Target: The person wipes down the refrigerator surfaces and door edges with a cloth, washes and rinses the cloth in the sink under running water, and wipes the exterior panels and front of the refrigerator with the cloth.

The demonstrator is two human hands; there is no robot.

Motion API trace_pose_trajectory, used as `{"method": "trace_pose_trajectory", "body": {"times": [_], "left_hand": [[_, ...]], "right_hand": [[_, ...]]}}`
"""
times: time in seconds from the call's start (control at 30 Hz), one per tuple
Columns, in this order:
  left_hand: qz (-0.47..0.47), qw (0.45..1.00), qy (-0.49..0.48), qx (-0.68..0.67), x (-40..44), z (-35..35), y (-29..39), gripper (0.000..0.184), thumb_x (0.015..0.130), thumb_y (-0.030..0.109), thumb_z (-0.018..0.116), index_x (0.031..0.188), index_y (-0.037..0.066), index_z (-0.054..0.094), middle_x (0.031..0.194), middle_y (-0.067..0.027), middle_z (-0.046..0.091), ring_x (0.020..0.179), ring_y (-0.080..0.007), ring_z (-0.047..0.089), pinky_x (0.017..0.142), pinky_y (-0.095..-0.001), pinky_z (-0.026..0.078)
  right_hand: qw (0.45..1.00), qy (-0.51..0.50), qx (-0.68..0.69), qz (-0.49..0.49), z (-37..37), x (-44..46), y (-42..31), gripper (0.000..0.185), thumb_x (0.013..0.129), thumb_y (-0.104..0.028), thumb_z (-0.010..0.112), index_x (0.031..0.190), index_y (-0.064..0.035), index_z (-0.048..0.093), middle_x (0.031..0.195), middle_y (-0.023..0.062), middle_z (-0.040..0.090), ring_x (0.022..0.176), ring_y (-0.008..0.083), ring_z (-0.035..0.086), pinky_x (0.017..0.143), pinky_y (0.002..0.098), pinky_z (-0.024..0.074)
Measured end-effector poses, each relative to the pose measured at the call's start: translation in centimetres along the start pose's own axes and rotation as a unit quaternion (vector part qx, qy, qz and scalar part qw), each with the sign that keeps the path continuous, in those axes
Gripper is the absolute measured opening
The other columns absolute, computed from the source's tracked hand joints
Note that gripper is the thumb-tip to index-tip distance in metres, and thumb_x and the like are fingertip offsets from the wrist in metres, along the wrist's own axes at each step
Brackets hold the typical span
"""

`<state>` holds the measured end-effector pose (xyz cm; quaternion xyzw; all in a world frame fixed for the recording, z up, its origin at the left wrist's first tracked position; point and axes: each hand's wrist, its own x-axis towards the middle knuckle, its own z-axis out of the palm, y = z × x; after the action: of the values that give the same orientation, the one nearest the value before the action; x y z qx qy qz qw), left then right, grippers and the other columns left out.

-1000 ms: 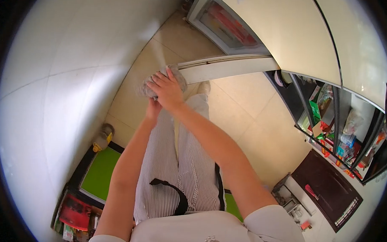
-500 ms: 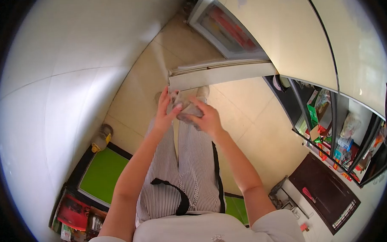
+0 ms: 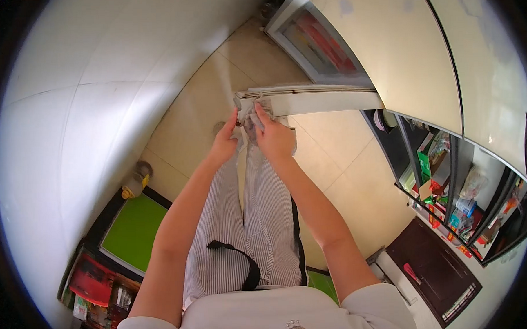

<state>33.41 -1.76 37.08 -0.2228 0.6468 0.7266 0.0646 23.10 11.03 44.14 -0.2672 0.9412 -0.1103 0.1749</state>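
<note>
Tile is paving the floor in pale beige, its joints running diagonally around the person's striped trousers, while a white wall is rising on the left and cream cabinet doors are filling the upper right. A white panel is jutting out from beside those doors, and a grey cloth is lying bunched at its free end. The right hand is gripping that cloth, index finger pointing up at the panel; the left hand is pointing its index finger just beside the same end, and I cannot tell whether it is pinching anything. Tile is separating the panel's end from the wall, and a broader stretch is leaving room between the right arm and dark shelves. At lower left, a green-topped surface is crowding closer to the left arm.
</note>
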Motion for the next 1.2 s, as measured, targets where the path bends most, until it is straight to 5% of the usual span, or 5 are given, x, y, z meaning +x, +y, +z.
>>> {"method": "trace_pose_trajectory", "body": {"times": [0.53, 0.67, 0.83, 1.03, 1.2], "left_hand": [[-0.075, 0.984, -0.004, -0.163, -2.7, 3.0, -0.6, 0.091, 0.064, -0.018, 0.044, 0.147, 0.011, 0.018, 0.147, -0.0091, 0.03, 0.131, -0.0201, 0.033, 0.105, -0.0283, 0.027], [0.019, 1.0, -0.016, 0.012, -1.6, 0.3, -3.4, 0.088, 0.066, -0.01, 0.054, 0.144, 0.016, 0.025, 0.147, -0.0064, 0.03, 0.131, -0.0214, 0.036, 0.105, -0.031, 0.031], [0.113, 0.941, -0.057, 0.313, 0.6, -2.3, 4.4, 0.083, 0.067, 0.005, 0.07, 0.14, 0.02, 0.033, 0.144, -0.0072, 0.035, 0.128, -0.0271, 0.039, 0.105, -0.0359, 0.033], [0.103, 0.933, -0.082, 0.336, 3.1, -2.2, 4.2, 0.084, 0.064, 0.009, 0.075, 0.138, 0.022, 0.036, 0.143, 0.0005, 0.037, 0.125, -0.0265, 0.041, 0.105, -0.0372, 0.035], [0.069, 0.95, -0.069, 0.298, 3.3, -2.2, 2.9, 0.075, 0.065, 0.0, 0.069, 0.134, 0.019, 0.043, 0.139, -0.0016, 0.043, 0.121, -0.0266, 0.046, 0.1, -0.0343, 0.041]], "right_hand": [[0.994, -0.028, 0.071, -0.081, 1.8, -6.1, 2.1, 0.071, 0.073, -0.031, 0.068, 0.137, -0.0276, 0.039, 0.067, 0.0118, 0.062, 0.055, 0.0297, 0.06, 0.051, 0.0401, 0.0474], [0.985, 0.009, 0.117, 0.123, -1.6, -5.1, 1.9, 0.063, 0.076, -0.034, 0.069, 0.134, -0.03, 0.044, 0.061, 0.0115, 0.061, 0.054, 0.0294, 0.06, 0.049, 0.0366, 0.0456], [0.989, -0.004, 0.072, 0.128, -1.8, -3.6, 3.4, 0.056, 0.079, -0.037, 0.065, 0.132, -0.0264, 0.049, 0.06, 0.0127, 0.06, 0.053, 0.0272, 0.06, 0.049, 0.0362, 0.0446], [0.965, 0.057, 0.078, 0.242, -1.1, -3.0, 5.3, 0.051, 0.081, -0.036, 0.063, 0.129, -0.0283, 0.051, 0.06, 0.0136, 0.061, 0.051, 0.0268, 0.059, 0.049, 0.0361, 0.0446], [0.998, 0.029, 0.047, 0.032, 1.8, -3.3, -0.2, 0.052, 0.078, -0.029, 0.064, 0.129, -0.0252, 0.051, 0.069, 0.0135, 0.064, 0.054, 0.03, 0.06, 0.051, 0.0394, 0.0472]]}}
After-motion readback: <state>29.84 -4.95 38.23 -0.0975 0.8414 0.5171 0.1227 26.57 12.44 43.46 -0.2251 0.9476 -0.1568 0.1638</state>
